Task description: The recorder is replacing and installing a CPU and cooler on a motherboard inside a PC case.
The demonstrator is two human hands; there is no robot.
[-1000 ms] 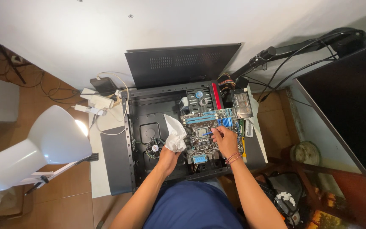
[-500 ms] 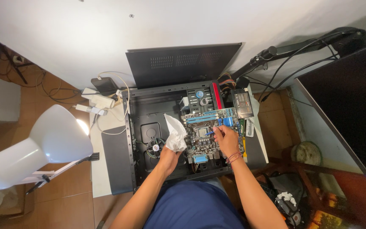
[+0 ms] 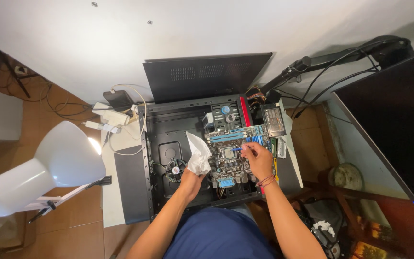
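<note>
Head view, near to far. Left hand (image 3: 191, 178) grips a crumpled white paper tissue (image 3: 198, 153), held over the open black metal computer case (image 3: 168, 144), just left of the board. Right hand (image 3: 259, 160) pinches a thin blue tool (image 3: 236, 148), possibly a small brush, tip at the socket of the green-and-blue motherboard (image 3: 231, 158). Black perforated side panel (image 3: 202, 74) leans on the wall behind. White dome lamp (image 3: 58, 163) stands left.

Bare forearms, a beaded bracelet at the right hand (image 3: 259, 160), dark blue garment below.
</note>
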